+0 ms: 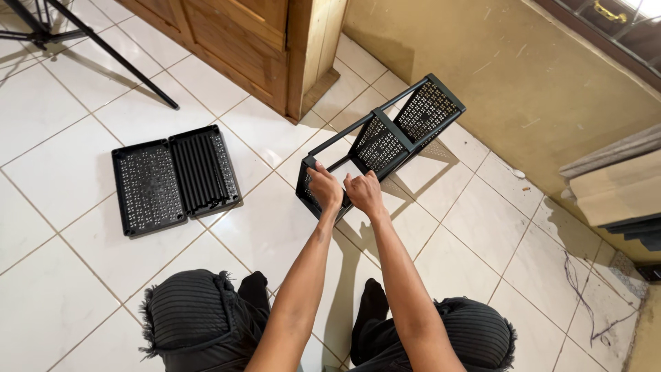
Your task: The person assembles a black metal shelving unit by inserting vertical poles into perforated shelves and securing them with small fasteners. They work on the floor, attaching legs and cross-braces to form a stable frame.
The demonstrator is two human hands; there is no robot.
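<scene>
Two fists, left hand and right hand, clench the perforated black plastic rack.

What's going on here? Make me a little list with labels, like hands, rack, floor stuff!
left hand: gripping the near shelf of the black rack
right hand: gripping the same shelf edge, beside the left
rack: perforated shelves joined by poles, tipped on its side
spare shelf: flat on the tiles
poles: bundled in a tray beside it
floor: white tiles
</scene>
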